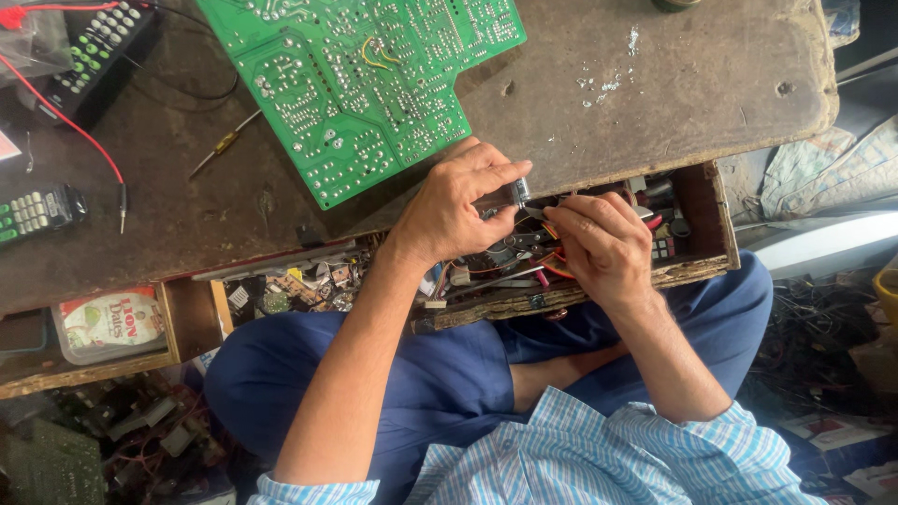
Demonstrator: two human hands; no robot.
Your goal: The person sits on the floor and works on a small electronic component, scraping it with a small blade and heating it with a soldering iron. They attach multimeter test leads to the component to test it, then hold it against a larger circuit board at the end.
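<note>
Now, I saw the left hand (449,210) curled, fingertips pinching a small silver component (520,193) over the open drawer (697,224). The right hand (603,248) bent beside it, fingers pressed together on something I couldn't make out. Above the drawer lay the green circuit board (360,84); further left, a screwdriver (223,145).

The small metal part (520,192) pinched by the left hand (449,210) is too tiny to identify, and the right hand (603,245) covers whatever its fingers grip. The green circuit board (365,79) runs off the top edge, and the remote control (94,51) and the handset (33,210) are cut by the left side. The open drawer (697,266) holds a tangle of bits too small to tell apart.
</note>
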